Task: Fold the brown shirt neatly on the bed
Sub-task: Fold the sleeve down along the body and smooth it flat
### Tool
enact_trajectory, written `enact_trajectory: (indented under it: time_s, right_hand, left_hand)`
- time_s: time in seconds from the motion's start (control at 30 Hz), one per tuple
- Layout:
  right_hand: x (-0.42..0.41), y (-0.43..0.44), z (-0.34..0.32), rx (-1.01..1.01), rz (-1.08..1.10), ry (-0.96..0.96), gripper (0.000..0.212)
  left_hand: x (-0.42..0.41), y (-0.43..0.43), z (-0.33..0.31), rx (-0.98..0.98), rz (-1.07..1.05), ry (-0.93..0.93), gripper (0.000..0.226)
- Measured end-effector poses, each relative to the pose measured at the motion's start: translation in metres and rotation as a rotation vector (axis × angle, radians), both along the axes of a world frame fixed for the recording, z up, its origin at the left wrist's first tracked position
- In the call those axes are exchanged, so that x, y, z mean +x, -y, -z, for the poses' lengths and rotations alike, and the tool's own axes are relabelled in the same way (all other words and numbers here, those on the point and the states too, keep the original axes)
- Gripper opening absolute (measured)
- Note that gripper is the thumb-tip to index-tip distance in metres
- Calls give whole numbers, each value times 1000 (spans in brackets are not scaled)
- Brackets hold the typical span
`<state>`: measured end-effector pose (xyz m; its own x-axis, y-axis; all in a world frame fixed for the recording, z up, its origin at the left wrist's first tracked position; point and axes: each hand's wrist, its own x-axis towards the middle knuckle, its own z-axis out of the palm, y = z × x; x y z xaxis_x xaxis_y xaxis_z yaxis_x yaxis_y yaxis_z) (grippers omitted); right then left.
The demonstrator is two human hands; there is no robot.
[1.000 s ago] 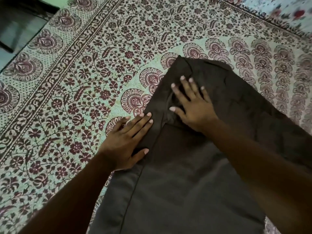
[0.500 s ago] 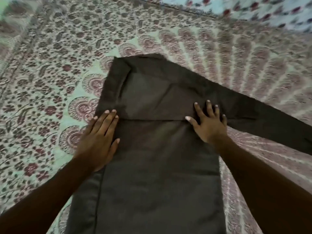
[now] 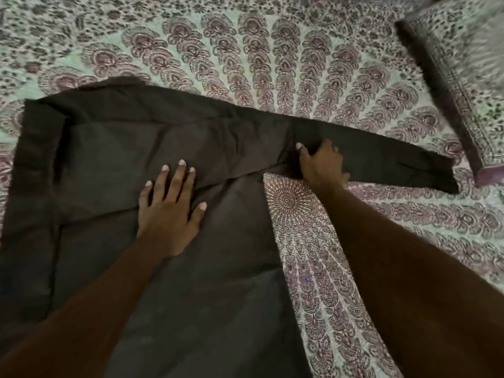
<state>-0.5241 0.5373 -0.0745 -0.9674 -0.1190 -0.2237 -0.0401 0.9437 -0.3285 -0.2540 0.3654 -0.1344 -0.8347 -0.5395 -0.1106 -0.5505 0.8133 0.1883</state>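
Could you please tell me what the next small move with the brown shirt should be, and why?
Probably the right hand should carry the sleeve leftward and lay it over the shirt body. The sleeve lies stretched out over the bedsheet, the right hand appears to grip it near its base, and the left hand rests flat on the shirt body, pinning it.

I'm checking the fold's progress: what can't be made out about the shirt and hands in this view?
Brown shirt hem, head view: cut off by the bottom edge and partly covered by the left forearm.
Right hand grip on the sleeve: fingers curled out of sight, edge blurred; pinching or pressing, cannot tell.
Patterned object, top right: motion-blurred, cut by the right edge.
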Motion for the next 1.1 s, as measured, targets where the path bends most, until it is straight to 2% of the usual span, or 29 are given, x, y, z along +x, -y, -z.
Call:
enact_trajectory:
  time_s: [0.1,0.2,0.27,0.33,0.4,0.5,0.57,0.6,0.63,0.7,0.77,0.8,0.87,0.93,0.97,1.03,1.1]
  right_hand:
    - [-19,6,0,-58,68,-46,67]
    - [-30,12,-2,-261,205,33,57]
    - [-28,11,-5,-581,374,167,36]
    - [-4,10,-19,-905,484,391,25]
    - [38,8,-41,-1052,432,564,17]
    - [107,-3,-68,-1212,190,603,10]
    - [142,-10,-81,-1301,41,600,11]
    - [156,-13,-84,-1330,-35,598,21]
    - [167,-15,-86,-1346,-113,613,26]
    - [184,-21,-93,-1327,-292,669,23]
    - [204,-23,-97,-1245,-477,747,29]
    - [215,-24,-99,-1198,-538,785,29]
    - [236,-25,-98,-1100,-623,865,25]
    - [265,-24,-100,-986,-725,895,27]
    - [278,-25,-99,-943,-764,902,22]
    - [304,-28,-99,-861,-857,899,13]
    - [327,-31,-99,-767,-944,870,6]
  left_hand:
    - [0,2,-1,-7,11,27,78]
    - [-3,4,-2,-1,2,36,79]
    - [-3,4,-3,9,13,52,79]
    - [-2,3,-6,9,23,96,80]
    - [-3,2,-14,45,22,150,81]
    - [-6,1,-30,105,7,196,76]
    - [-5,-3,-45,215,-62,10,57]
    - [-2,-7,-57,330,-150,-140,44]
    - [4,-10,-65,518,-293,-315,32]
    - [20,-20,-88,991,-641,-664,27]
    - [46,-25,-103,1365,-853,-863,34]
    - [62,-26,-110,1454,-870,-885,43]
    - [92,-28,-119,1499,-870,-942,50]
    - [122,-29,-123,1470,-854,-1014,33]
    - [138,-29,-125,1429,-815,-1017,28]
    - [168,-31,-123,1278,-741,-929,39]
    - [197,-32,-120,1086,-712,-829,38]
